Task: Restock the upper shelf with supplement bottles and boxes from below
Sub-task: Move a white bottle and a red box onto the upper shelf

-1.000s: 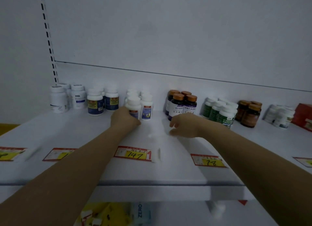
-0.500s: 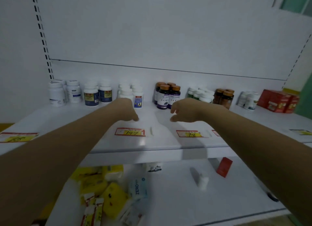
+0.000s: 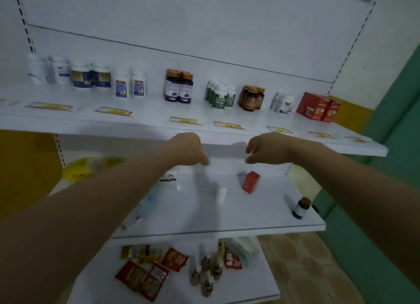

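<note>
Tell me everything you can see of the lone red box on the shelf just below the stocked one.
The red box is a small, tall carton that looks like cardboard. It is plain red, and any print is too blurred to read. It stands upright on the white middle shelf, turned corner-on to the camera, with a grey shadow on its left. Nothing touches it. The left hand and right hand hover above it, empty.

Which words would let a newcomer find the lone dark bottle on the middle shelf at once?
Find the middle shelf, directly under the stocked upper shelf. Near its front right corner a dark bottle stands upright by itself. Its orange-brown cap and pale label set it apart from the red box and the white bottle farther back to its left.
</note>
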